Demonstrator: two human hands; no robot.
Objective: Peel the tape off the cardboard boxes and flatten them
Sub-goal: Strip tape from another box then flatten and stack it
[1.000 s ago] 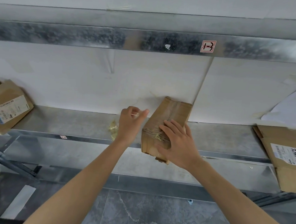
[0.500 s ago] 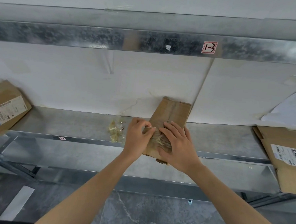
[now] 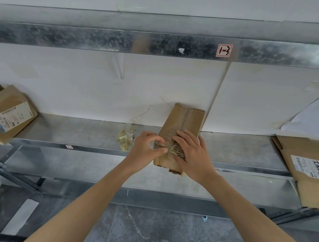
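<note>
A small brown cardboard box (image 3: 184, 122) lies on the metal shelf (image 3: 75, 132), its near end over the shelf's front edge. Clear tape (image 3: 172, 149) is wrinkled across its near part. My left hand (image 3: 145, 150) pinches that tape at the box's left side with thumb and forefinger. My right hand (image 3: 192, 154) lies on top of the box with fingers spread, pressing it down. A crumpled wad of peeled tape (image 3: 125, 139) sits on the shelf just left of my left hand.
A taped box with a white label (image 3: 7, 117) sits at the shelf's left end. Flattened cardboard with a label (image 3: 309, 167) overhangs the right end, white paper (image 3: 315, 119) behind it. An upper shelf beam (image 3: 159, 44) runs overhead; white wall behind.
My left hand, lifted off to the box's left a second ago, has come back to the box and pinches the tape. The right hand has stayed on the box.
</note>
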